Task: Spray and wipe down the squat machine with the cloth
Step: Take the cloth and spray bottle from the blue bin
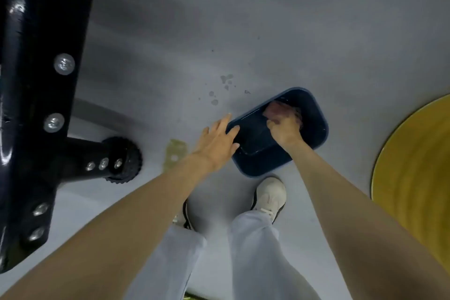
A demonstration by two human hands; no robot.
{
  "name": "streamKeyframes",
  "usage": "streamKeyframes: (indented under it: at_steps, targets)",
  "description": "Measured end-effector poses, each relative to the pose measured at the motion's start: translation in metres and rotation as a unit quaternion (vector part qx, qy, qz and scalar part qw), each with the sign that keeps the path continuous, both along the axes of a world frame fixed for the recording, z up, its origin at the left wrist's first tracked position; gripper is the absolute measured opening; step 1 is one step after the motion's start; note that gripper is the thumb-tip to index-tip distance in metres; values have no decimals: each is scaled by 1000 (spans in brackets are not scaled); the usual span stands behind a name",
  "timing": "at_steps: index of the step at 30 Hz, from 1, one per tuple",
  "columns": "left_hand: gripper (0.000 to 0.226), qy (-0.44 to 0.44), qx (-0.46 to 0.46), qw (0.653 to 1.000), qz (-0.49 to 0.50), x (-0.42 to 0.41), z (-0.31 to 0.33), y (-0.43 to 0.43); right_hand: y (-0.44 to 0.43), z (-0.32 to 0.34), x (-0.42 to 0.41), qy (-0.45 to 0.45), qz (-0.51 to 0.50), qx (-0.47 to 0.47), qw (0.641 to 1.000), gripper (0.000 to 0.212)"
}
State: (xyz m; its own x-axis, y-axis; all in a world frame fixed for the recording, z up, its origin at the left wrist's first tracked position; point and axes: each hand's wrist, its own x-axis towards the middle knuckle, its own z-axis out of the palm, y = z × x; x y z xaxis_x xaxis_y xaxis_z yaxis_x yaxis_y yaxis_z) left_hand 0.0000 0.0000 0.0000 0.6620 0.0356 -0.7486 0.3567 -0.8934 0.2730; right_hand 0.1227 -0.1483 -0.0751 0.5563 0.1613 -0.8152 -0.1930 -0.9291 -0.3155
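Cloth (276, 109) is gripped in my right hand (283, 129), down in the basin (258, 165) just ahead; left hand (216, 140) spread on its left rim (machine (36, 80) well off to my left).

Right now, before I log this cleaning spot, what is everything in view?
frame: one, black, bolted, left edge
knob: one, black, ribbed, on the frame's side arm
basin: one, dark blue, on the grey floor
cloth: one, pinkish, inside the basin
disc: one, yellow, right edge, cut off
drops: several, dark, on the floor beyond the basin
scrap: one, yellowish, on the floor by the left wrist
shoes: two, white, bottom centre
left hand: fingers straight, at the basin's rim
right hand: in the basin, grips the cloth
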Motion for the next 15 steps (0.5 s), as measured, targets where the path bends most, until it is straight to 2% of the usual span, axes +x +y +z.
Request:
streamKeyframes:
  at_steps: [2,5,7,11,13,15]
  targets:
    - [55,10,0,1000,8,0,-9,0,4,-7,4,-12,9,-22,1000,45]
    - [56,19,-5,1000,5,-4,-24,2,6,-20,12,15,34,-84,996,85]
    - [57,28,-14,1000,2,-5,-31,3,0,-30,16,9,107,-126,986,91]
    - [58,47,-31,998,12,-7,-40,6,-11,-37,17,-34,231,-137,963,73]
    - [58,41,-35,998,14,-9,-39,6,-17,-35,12,-81,212,-89,970,56]
    - [57,23,-32,999,14,-12,-30,3,-24,-22,7,-108,121,-17,987,34]
